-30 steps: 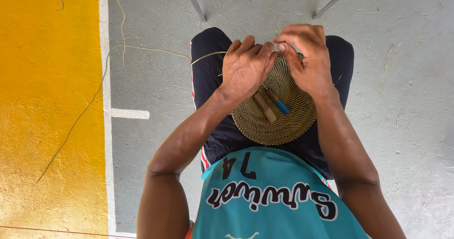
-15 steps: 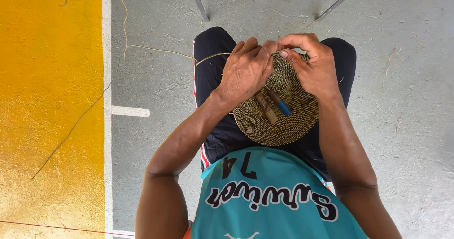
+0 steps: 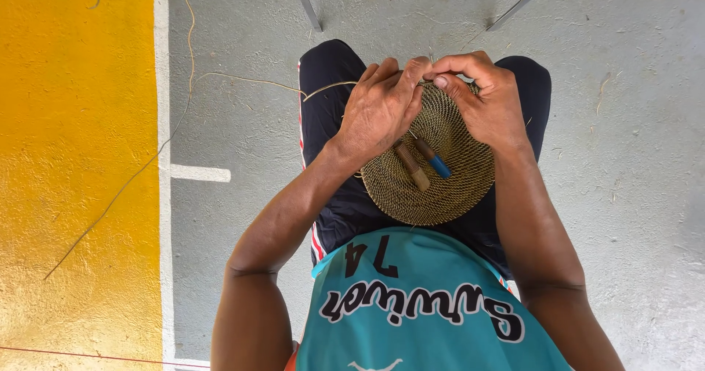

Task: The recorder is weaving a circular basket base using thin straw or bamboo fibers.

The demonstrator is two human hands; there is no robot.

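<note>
At the centre of the frame, the left hand (image 3: 382, 110) and right hand (image 3: 481, 99) have drawn closer together than a second ago, fingers pinched shut on the upper rim of the round woven disc (image 3: 429, 173) on the person's lap. A thin fibre strand (image 3: 250, 79) trails toward the upper left over the grey floor (image 3: 624, 195), suggesting another stitch being tightened.

Grey floor (image 3: 624, 195), yellow band (image 3: 73, 158), perhaps chair legs (image 3: 305, 2).
</note>
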